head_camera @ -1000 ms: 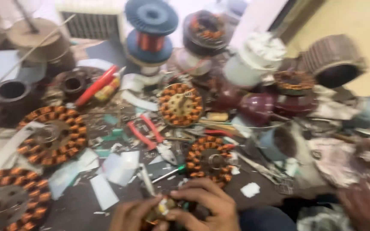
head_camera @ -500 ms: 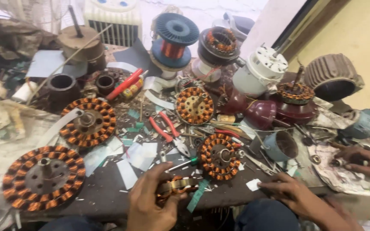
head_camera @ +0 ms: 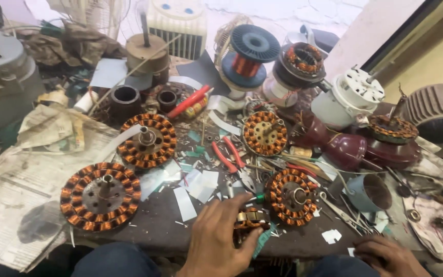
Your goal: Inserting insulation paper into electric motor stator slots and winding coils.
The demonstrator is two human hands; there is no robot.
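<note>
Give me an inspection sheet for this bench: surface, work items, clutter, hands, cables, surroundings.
Surface: dark bench top, newspaper over its left side.
Job's things: small copper-wound stator under the left hand; four larger wound stators, nearest.
Clutter: paper strips, red-handled pliers, red screwdriver, maroon motor covers.
Hands: left hand, fingers resting on the small stator; right hand at the bench's near edge, fingers curled, hold unclear.
Cables: blue spool of copper wire; no power cable seen.
Surroundings: white fan heater behind, grey ribbed motor housing at right.
</note>
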